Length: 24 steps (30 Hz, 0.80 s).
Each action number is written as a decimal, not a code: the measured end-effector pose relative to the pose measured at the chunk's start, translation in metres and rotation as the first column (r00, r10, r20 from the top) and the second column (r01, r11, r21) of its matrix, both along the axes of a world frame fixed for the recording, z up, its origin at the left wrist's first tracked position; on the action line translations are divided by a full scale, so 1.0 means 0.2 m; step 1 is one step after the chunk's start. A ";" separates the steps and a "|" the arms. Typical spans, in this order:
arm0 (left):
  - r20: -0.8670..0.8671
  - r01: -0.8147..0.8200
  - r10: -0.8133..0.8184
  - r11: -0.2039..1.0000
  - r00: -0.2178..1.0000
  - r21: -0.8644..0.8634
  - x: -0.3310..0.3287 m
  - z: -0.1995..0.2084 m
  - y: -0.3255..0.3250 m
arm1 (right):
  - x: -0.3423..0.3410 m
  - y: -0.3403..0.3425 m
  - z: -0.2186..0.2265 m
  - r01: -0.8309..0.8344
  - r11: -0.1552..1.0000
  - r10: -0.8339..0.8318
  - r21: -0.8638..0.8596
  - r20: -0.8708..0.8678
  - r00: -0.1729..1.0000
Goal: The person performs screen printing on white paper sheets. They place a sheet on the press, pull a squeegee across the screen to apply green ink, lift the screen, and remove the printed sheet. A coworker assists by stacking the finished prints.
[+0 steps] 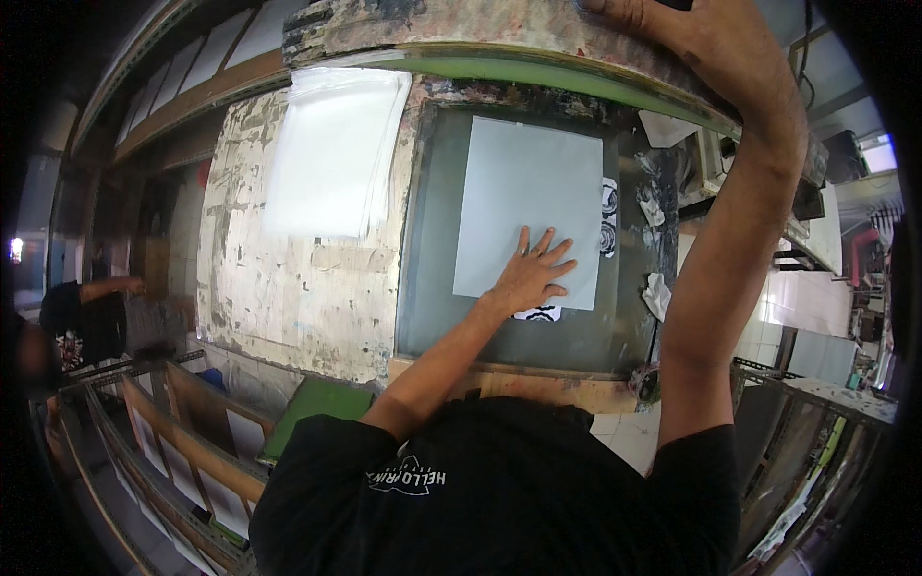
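A sheet of white paper (523,192) lies on the dark glass-like plate (437,240) of the worktable. My left hand (533,274) rests flat on its lower part, fingers spread. Small pieces with black curved marks peek out from under it: one paper piece (608,219) at the right edge, another (538,313) below my wrist. At the top, my right arm reaches up to a raised, paint-stained wooden screen frame (461,34) with a green strip along its lower side. My right hand (706,38) grips this frame; its fingers are partly cut off by the picture's edge.
A stack of white sheets (336,149) sits left of the plate on a paint-worn board (288,298). Crumpled paper scraps (657,295) lie along the plate's right side. Racks (182,432) stand at lower left, more (807,461) at lower right. Another person (82,322) is at far left.
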<state>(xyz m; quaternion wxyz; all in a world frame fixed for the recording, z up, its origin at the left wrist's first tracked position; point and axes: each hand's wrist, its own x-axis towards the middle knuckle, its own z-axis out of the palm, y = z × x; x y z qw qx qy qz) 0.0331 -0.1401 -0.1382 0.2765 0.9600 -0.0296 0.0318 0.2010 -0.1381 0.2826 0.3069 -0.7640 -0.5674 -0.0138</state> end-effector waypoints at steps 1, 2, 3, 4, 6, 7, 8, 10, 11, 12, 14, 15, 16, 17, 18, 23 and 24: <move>0.015 0.001 -0.001 1.000 1.000 -0.009 0.00 0.01 0.01 | 0.01 0.01 0.01 0.009 0.998 -0.015 -0.067 -0.093 0.996; 0.085 -0.048 0.053 0.997 0.995 -0.056 -0.01 0.02 0.03 | 0.00 0.00 0.00 0.035 0.994 -0.039 -0.102 -0.039 0.998; 0.153 -0.093 0.108 0.990 0.982 -0.102 -0.01 0.07 0.06 | -0.01 0.00 0.00 0.065 0.989 -0.063 -0.131 0.016 0.998; 0.218 -0.127 0.158 0.980 0.963 -0.152 -0.03 0.15 0.08 | -0.02 -0.02 -0.01 0.103 0.982 -0.092 -0.160 0.072 0.993; 0.327 -0.223 0.432 0.826 0.840 -0.517 -0.12 0.39 0.15 | -0.02 -0.12 -0.11 0.044 0.996 -0.030 -0.074 0.176 0.984; 0.334 -0.189 0.568 0.672 0.752 -0.716 -0.17 0.47 0.18 | -0.04 -0.17 -0.19 0.010 0.999 -0.002 -0.035 0.229 0.973; 0.329 -0.106 0.706 0.496 0.628 -0.862 -0.22 0.55 0.20 | -0.08 -0.23 -0.26 -0.023 1.000 0.018 0.015 0.236 0.972; 0.291 0.024 0.872 0.307 0.393 -0.951 -0.36 0.65 0.26 | -0.20 -0.34 -0.43 -0.102 0.987 0.070 0.121 0.245 0.967; 0.265 0.022 0.889 0.277 0.373 -0.961 -0.43 0.77 0.29 | -0.30 -0.39 -0.47 -0.056 0.997 0.044 0.059 0.192 0.980; 0.178 -0.024 0.897 0.205 0.405 -0.979 -0.55 0.77 0.29 | -0.40 -0.43 -0.52 -0.035 0.999 0.035 -0.003 0.138 0.990; -0.009 -0.158 0.880 0.075 0.475 -0.985 -0.75 0.69 0.27 | -0.53 -0.48 -0.69 -0.025 1.000 0.024 0.011 0.115 0.993; -0.109 -0.252 0.853 0.027 0.510 -0.967 -0.83 0.62 0.25 | -0.55 -0.49 -0.78 -0.022 1.000 0.021 0.010 0.076 0.997; -0.142 -0.275 0.828 0.015 0.542 -0.961 -0.91 0.52 0.22 | -0.57 -0.50 -0.88 -0.021 1.000 0.020 0.013 0.036 0.999; -0.180 -0.301 0.796 0.003 0.578 -0.954 -0.97 0.40 0.19 | -0.59 -0.51 -0.98 -0.011 1.000 0.011 0.013 -0.006 1.000; -0.112 -0.392 0.806 0.157 0.582 -0.906 -1.05 0.22 0.19 | -0.61 -0.52 -1.08 -0.025 0.999 0.019 -0.048 -0.128 0.992; 0.221 -0.695 0.779 0.625 0.587 -0.354 -1.10 0.03 0.19 | -0.69 -0.55 -1.54 -0.076 0.916 0.002 -0.395 -0.183 0.983; 0.209 -0.718 0.780 0.625 0.590 -0.306 -1.10 0.01 0.19 | -0.70 -0.55 -1.60 -0.040 0.919 -0.001 -0.393 -0.102 0.995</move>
